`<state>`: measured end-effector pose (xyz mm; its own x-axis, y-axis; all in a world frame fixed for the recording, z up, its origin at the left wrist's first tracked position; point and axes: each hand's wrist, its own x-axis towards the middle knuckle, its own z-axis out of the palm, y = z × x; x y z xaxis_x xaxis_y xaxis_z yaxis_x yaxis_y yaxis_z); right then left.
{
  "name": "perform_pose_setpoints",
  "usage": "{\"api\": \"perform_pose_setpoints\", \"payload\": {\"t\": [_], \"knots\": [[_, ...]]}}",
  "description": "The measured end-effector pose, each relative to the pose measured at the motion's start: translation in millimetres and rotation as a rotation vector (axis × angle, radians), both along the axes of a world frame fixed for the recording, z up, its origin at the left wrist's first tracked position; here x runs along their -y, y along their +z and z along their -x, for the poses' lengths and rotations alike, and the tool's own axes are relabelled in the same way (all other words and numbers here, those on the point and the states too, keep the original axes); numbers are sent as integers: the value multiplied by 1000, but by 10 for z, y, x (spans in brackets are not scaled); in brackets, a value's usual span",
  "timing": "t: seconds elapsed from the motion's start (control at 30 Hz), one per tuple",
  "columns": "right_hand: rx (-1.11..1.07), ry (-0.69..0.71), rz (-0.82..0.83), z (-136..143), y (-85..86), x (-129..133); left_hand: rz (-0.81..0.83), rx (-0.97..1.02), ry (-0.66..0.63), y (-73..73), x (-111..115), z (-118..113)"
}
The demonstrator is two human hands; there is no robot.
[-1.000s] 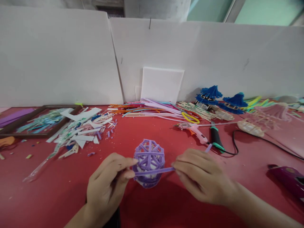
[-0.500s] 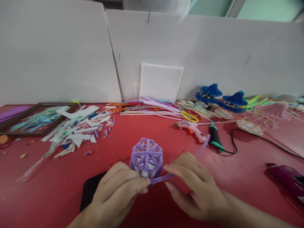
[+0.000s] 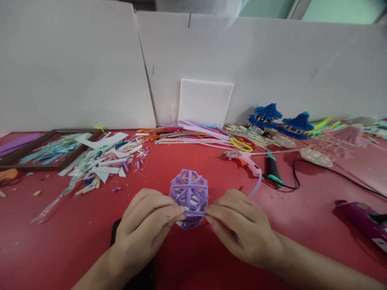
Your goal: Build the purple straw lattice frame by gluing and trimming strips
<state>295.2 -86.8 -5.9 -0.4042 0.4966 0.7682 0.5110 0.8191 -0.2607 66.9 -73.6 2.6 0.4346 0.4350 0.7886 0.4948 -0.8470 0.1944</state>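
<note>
A round purple lattice ball (image 3: 189, 187) sits on the red table (image 3: 169, 157) in front of me, with pale bits inside it. Across its near side lies a purple strip (image 3: 195, 213), stretched between my hands. My left hand (image 3: 148, 223) pinches the strip's left part against the ball. On the right, my right hand (image 3: 242, 229) pinches the strip close to the ball's right edge. The strip's loose end shows beyond my right hand, pointing up toward the pink glue gun.
Behind lie a pink glue gun (image 3: 248, 161), a green-black tool (image 3: 273, 169), yellow scissors (image 3: 241, 144) and coloured strips (image 3: 193, 133). Scraps (image 3: 105, 165) lie left, a magenta tool (image 3: 363, 221) right. A black phone-like object (image 3: 145, 276) is partly under my left hand.
My right hand has slid along the strip toward the ball and now pinches it. The strip has moved up against the ball's near side, and its loose end has swung lower.
</note>
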Motion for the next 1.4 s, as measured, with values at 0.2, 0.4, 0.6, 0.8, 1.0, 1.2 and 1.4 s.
{"api": "perform_pose_setpoints", "payload": {"t": [0.2,0.4,0.6,0.8,1.0,1.2,1.4], "knots": [[-7,-45,-105,2,47,56,-25,-42,2,-44,-102,64],[19,-19,-174,-1,54,92,18,-15,49,-81,-136,74],[76,-23,-170,46,33,97,105,-28,28,-131,-90,-5],[89,-92,-132,80,16,64,32,-108,-29,-78,-133,19],[53,-99,-107,119,-39,14,9,-231,-84,52,-236,-8],[14,-114,-91,184,-27,5,41,-323,-35,147,-203,-45],[-34,-128,-31,178,-17,1,64,-349,-26,198,-184,-45]]}}
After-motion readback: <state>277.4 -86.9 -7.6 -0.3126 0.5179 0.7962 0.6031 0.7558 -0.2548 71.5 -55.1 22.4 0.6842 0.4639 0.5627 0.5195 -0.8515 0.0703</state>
